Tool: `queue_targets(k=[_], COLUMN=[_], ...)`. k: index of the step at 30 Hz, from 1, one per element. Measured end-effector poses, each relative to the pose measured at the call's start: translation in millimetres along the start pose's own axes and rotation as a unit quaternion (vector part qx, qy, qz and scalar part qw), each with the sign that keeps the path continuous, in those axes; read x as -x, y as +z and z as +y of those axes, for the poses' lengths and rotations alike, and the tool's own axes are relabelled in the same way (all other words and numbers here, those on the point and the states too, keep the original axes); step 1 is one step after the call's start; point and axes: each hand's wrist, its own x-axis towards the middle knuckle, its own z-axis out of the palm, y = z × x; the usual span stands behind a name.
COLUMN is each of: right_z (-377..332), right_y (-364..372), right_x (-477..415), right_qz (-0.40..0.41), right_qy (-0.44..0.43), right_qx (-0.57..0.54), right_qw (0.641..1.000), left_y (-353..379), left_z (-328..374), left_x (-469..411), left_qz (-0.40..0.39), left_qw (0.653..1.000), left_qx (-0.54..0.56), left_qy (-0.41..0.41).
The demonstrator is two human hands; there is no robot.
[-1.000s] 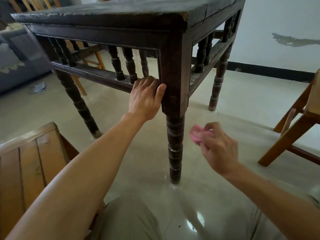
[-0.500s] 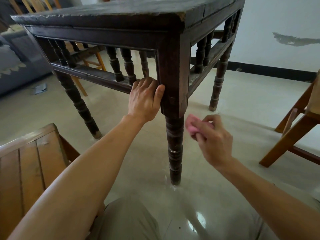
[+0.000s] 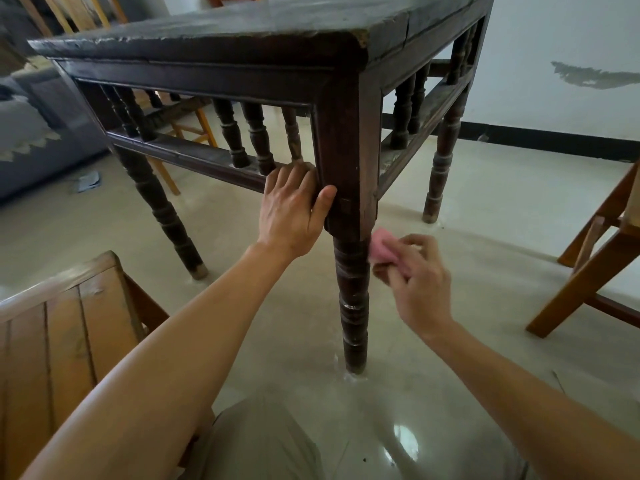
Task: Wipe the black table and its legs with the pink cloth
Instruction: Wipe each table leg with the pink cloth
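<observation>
The black table [image 3: 221,46] stands in front of me, with turned legs and a rail of small spindles under its top. Its near corner leg [image 3: 351,299] is at the centre of the view. My left hand [image 3: 294,209] grips the lower rail where it meets that leg, fingers curled over the rail and thumb on the leg's square block. My right hand [image 3: 412,282] pinches the folded pink cloth [image 3: 382,249], which touches the right side of the leg just below the square block.
A light wooden chair [image 3: 59,334] stands at my lower left. Another wooden chair [image 3: 599,258] is at the right edge. A grey sofa [image 3: 38,133] lies at the far left. The floor is pale and glossy. A white wall with a black skirting is behind.
My right hand has carried the pink cloth up and to the left, from clear of the leg to against it. My left hand keeps its grip on the rail.
</observation>
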Motion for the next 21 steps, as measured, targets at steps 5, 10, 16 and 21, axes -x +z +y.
queue_targets(k=[5, 10, 16, 21], right_z=[4.8, -0.5, 45.3, 35.6], right_y=[19.9, 8.1, 9.2, 5.7], right_x=[55.1, 32.0, 28.2, 25.6], right_qz=[-0.132, -0.04, -0.088, -0.03], right_qy=[-0.089, -0.081, -0.008, -0.013], right_qx=[0.031, 0.014, 0.094, 0.069], right_qw=[0.987, 0.996, 0.992, 0.997], left_y=[-2.5, 6.7, 23.1, 32.7], left_z=[0.6, 5.8, 6.1, 4.3], left_x=[5.8, 11.2, 26.7, 23.8], left_qz=[-0.011, 0.02, 0.06, 0.074], left_qw=[0.999, 0.999, 0.996, 0.995], left_qx=[-0.029, -0.041, -0.068, -0.064], left_qy=[0.012, -0.005, 0.004, -0.005])
